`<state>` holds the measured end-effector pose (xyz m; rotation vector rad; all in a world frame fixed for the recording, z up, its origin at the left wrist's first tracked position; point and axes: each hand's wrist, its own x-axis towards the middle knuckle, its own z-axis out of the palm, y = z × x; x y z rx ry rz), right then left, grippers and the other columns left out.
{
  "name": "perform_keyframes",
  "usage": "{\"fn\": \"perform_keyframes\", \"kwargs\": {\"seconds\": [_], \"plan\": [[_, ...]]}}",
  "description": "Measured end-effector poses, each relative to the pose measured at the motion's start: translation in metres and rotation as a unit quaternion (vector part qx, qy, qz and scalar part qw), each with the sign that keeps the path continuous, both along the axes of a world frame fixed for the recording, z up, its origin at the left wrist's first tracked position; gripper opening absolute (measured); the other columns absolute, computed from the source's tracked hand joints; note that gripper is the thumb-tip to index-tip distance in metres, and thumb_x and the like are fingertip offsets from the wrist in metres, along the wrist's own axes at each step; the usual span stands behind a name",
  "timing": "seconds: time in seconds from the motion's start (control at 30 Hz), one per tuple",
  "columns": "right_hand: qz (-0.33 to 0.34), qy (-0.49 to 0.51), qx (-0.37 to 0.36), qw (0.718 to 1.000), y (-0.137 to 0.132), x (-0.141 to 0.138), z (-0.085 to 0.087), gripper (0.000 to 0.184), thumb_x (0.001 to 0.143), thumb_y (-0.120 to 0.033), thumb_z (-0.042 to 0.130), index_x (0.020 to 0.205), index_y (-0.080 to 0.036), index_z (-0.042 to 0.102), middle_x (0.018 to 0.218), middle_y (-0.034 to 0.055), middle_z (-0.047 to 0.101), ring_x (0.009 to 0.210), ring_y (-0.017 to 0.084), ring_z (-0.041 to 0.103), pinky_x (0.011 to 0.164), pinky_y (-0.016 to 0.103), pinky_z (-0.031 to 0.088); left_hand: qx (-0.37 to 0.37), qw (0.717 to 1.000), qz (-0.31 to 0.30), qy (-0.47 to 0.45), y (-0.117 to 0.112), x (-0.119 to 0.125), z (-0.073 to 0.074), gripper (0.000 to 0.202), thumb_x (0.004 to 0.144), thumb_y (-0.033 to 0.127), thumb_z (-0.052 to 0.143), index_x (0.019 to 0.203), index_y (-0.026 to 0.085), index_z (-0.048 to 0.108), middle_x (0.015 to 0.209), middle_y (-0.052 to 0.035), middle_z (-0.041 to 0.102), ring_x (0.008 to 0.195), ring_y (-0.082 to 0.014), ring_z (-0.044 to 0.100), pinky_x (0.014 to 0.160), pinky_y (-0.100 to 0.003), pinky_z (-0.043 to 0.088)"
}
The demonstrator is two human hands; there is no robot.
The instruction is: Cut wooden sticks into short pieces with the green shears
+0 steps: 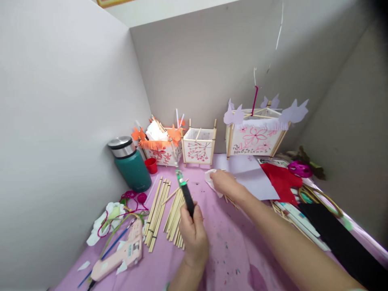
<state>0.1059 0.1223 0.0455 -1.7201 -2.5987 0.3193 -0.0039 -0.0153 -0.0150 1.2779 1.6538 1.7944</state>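
My left hand [194, 234] is closed around a slim tool [186, 196] with a black grip, a green collar and a thin metallic front end; its exact kind is unclear. The tool points up and away, above a bundle of thin wooden sticks [176, 222]. Farther right, my right hand [223, 182] is closed on a crumpled piece of white tissue [209, 178], pressed near the tabletop. A few more sticks [232, 202] show beneath that hand. Beyond it stands a small square stick-framed lantern [198, 151] with red blossom drawings.
An orange-trimmed lantern [160, 155] and a larger lilac-trimmed one [254, 139] stand at the back. On the left are a teal bottle [131, 169], a red cup [150, 165] and a pink glue gun [124, 252]. Scissors [321, 198] and red cloth [281, 180] lie right.
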Motion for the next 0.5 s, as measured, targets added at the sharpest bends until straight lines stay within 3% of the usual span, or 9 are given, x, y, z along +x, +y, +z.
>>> {"fn": "perform_keyframes", "kwargs": {"seconds": [0.07,0.13,0.23,0.27,0.33,0.43,0.5], "plan": [[-0.004,0.026,0.029,0.999,-0.013,0.021,0.007,0.031,0.09,-0.017,0.054,0.12,-0.017,0.061,0.128,0.0158,0.056,0.104,0.026,0.063,0.088,0.04,0.05,-0.011,0.998,-0.044,0.044,0.0,0.003,0.001,0.023,0.093,0.037,0.044,0.099,0.018,0.055,0.075,-0.0031,0.06,0.068,-0.0168,0.058,0.06,-0.026,0.04],[0.038,0.124,0.033,0.991,-0.035,0.035,0.005,0.044,0.09,-0.016,0.048,0.133,-0.024,0.052,0.14,0.0125,0.048,0.111,0.024,0.06,0.091,0.036,0.048,-0.029,0.989,-0.113,0.09,0.0,0.004,0.002,0.02,0.093,0.033,0.041,0.096,0.019,0.054,0.07,-0.0012,0.057,0.062,-0.0159,0.055,0.057,-0.026,0.036],[0.09,0.385,-0.052,0.917,-0.068,0.046,-0.012,0.048,0.092,-0.03,0.049,0.139,-0.026,0.042,0.133,0.0091,0.055,0.11,0.022,0.06,0.088,0.035,0.051,-0.051,0.961,-0.231,0.142,0.0,0.005,0.003,0.017,0.094,0.029,0.039,0.099,0.018,0.052,0.065,0.0016,0.051,0.056,-0.0142,0.048,0.055,-0.026,0.032],[0.076,0.445,-0.071,0.89,-0.076,0.047,-0.02,0.048,0.091,-0.036,0.051,0.137,-0.025,0.043,0.128,0.0091,0.058,0.109,0.023,0.06,0.088,0.037,0.051,-0.055,0.951,-0.264,0.149,0.0,0.004,0.004,0.017,0.094,0.028,0.039,0.099,0.018,0.051,0.067,0.0013,0.052,0.058,-0.0141,0.048,0.056,-0.026,0.032],[0.015,0.5,-0.059,0.864,-0.087,0.05,-0.033,0.049,0.087,-0.043,0.056,0.131,-0.024,0.046,0.123,0.0091,0.061,0.108,0.025,0.06,0.09,0.041,0.05,-0.063,0.932,-0.317,0.162,-0.001,0.004,0.006,0.015,0.093,0.028,0.04,0.096,0.018,0.051,0.069,0.0008,0.052,0.06,-0.014,0.047,0.058,-0.026,0.034],[-0.068,0.525,0.038,0.848,-0.094,0.054,-0.043,0.052,0.077,-0.047,0.065,0.122,-0.023,0.053,0.123,0.0094,0.061,0.11,0.027,0.057,0.095,0.045,0.045,-0.063,0.901,-0.384,0.191,-0.005,0.007,0.008,0.015,0.092,0.03,0.042,0.091,0.018,0.05,0.072,0.0001,0.053,0.063,-0.014,0.047,0.061,-0.026,0.036],[-0.115,0.53,0.096,0.835,-0.097,0.056,-0.044,0.044,0.076,-0.048,0.064,0.112,-0.022,0.058,0.113,0.0087,0.065,0.104,0.027,0.059,0.093,0.044,0.045,-0.066,0.881,-0.418,0.21,-0.01,0.012,0.009,0.017,0.091,0.031,0.042,0.091,0.017,0.052,0.074,-0.0008,0.055,0.065,-0.0142,0.049,0.061,-0.026,0.037]]}}
